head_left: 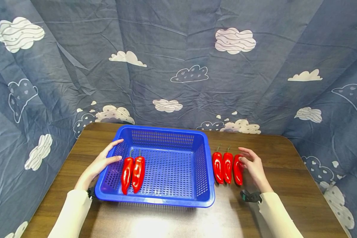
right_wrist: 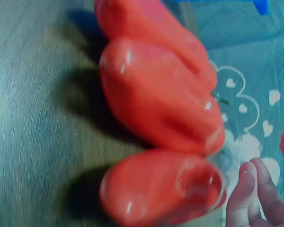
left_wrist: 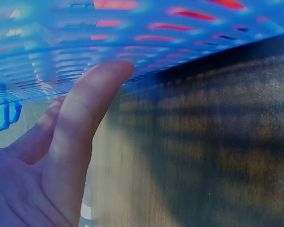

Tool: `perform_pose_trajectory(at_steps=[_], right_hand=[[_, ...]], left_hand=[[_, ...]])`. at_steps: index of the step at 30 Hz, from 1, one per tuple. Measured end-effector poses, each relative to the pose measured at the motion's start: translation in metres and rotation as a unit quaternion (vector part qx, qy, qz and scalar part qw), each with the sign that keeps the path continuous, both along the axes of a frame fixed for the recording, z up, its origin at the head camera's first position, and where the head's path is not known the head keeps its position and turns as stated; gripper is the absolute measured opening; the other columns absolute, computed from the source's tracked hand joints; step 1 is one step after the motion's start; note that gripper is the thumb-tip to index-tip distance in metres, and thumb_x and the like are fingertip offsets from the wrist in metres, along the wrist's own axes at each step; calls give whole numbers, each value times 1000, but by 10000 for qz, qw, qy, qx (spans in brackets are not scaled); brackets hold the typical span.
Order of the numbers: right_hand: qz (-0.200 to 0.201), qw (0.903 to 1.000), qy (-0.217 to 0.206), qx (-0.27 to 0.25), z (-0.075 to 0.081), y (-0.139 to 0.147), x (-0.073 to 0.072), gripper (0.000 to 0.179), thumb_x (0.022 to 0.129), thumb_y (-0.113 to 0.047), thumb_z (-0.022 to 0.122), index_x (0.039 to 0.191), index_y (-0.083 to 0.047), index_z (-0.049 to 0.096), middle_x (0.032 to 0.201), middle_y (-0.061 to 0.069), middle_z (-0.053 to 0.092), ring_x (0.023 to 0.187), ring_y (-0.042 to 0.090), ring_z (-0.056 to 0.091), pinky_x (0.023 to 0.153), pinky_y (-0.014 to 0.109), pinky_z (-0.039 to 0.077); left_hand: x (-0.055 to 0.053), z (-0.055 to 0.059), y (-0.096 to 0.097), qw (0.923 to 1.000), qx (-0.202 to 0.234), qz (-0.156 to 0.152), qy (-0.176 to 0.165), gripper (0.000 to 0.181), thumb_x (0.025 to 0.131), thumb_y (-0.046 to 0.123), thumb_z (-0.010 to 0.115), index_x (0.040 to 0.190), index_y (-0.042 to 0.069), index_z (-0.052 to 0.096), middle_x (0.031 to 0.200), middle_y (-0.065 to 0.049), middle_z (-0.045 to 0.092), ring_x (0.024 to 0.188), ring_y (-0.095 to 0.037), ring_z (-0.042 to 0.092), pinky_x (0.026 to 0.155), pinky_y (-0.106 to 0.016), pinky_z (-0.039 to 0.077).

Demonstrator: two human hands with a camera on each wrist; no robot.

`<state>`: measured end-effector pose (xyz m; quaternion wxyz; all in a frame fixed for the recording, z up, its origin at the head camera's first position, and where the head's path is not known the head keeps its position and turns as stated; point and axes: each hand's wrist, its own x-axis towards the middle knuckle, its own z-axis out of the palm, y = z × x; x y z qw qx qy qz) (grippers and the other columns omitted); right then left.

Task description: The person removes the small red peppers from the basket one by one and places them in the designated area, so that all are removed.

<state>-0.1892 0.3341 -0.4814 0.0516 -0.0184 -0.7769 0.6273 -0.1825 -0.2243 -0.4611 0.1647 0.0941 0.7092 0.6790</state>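
My left hand rests at the left rim of a blue plastic basket, its extended thumb and finger lying over the edge. In the left wrist view, a digit lies against the slotted basket wall. Two glossy red chili peppers with green stems lie side by side at the basket's left. My right hand is at the upper end of the rightmost loose red chili pepper, fingers apart. In the right wrist view its fingertips are beside that pepper's end, not around it; the stem is hidden.
Two more red chili peppers lie between the basket and the rightmost one. Everything stands on a brown wooden table. A dark cloud-patterned curtain hangs behind it.
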Motion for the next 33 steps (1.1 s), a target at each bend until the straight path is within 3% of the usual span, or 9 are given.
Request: perform_pose_trajectory(at_steps=[4,7,12,19,23,33], right_hand=[[19,9996,-76,255,19,-19,5,36,84,-1,51,121,1,51,95,-1,62,79,13,59,62,26,51],[51,9985,-222,492,30,-31,7,38,86,2,47,123,6,46,102,11,62,78,12,59,63,28,51],[163,9988,-232,389,33,-41,5,38,86,2,46,124,6,46,106,23,58,77,14,60,64,29,51],[576,9983,110,-75,39,-51,5,37,85,1,49,122,6,47,91,-3,64,75,17,60,63,28,52],[628,9980,17,-37,50,-63,6,37,86,4,47,123,7,44,89,-6,63,76,16,61,66,31,52],[988,9948,-234,5,66,-87,6,38,89,1,46,127,3,44,101,11,61,85,26,59,74,37,51]], left_hand=[[0,0,0,10000,9,-5,19,62,89,10,53,142,22,21,140,-24,19,108,-47,42,72,-52,48],[0,0,0,10000,7,-6,6,63,89,11,53,142,22,21,140,-24,18,108,-47,42,73,-52,48],[1,1,1,10000,-16,7,-50,63,89,11,53,142,23,21,140,-23,17,108,-47,42,72,-52,48],[1,3,1,10000,-9,21,-74,63,89,10,53,142,22,21,140,-23,18,107,-47,43,72,-53,48],[2,3,1,9999,-61,53,-73,62,89,11,53,142,23,22,139,-23,19,106,-46,44,72,-52,48],[1,2,1,9999,-149,51,46,62,89,12,54,142,22,22,140,-23,19,109,-48,40,72,-51,49]])
